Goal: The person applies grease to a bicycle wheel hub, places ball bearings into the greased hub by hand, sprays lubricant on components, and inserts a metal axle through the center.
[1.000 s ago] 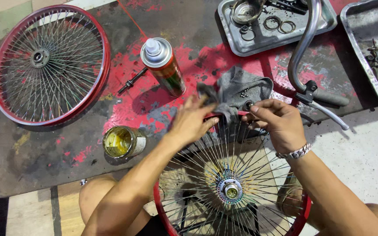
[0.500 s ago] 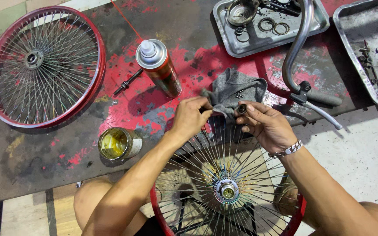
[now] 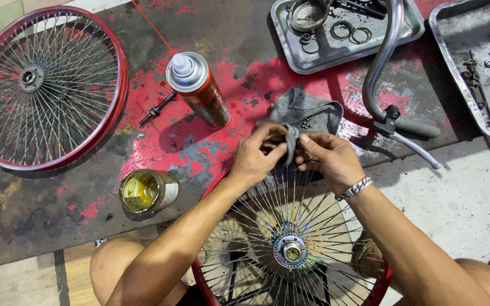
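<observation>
A red-rimmed spoked wheel [image 3: 290,249] stands between my knees, its hub facing up. At its far rim my left hand [image 3: 259,156] and my right hand [image 3: 327,158] meet, both pinching a fold of a grey rag [image 3: 307,113] that spreads onto the red-stained board. The rag hides whatever small part lies between my fingertips. A metal bracelet circles my right wrist.
A second red wheel [image 3: 43,85] lies flat at the left. A spray can [image 3: 197,88] stands beside a small axle bolt [image 3: 157,109]; an open grease tin [image 3: 143,190] sits nearer. Two metal trays [image 3: 290,48] [image 3: 460,85] hold rings and small parts. A chrome handlebar [image 3: 384,73] lies between them.
My hands have drawn closer together on the rag at the rim, the right hand shifting left. The camera view has drifted slightly.
</observation>
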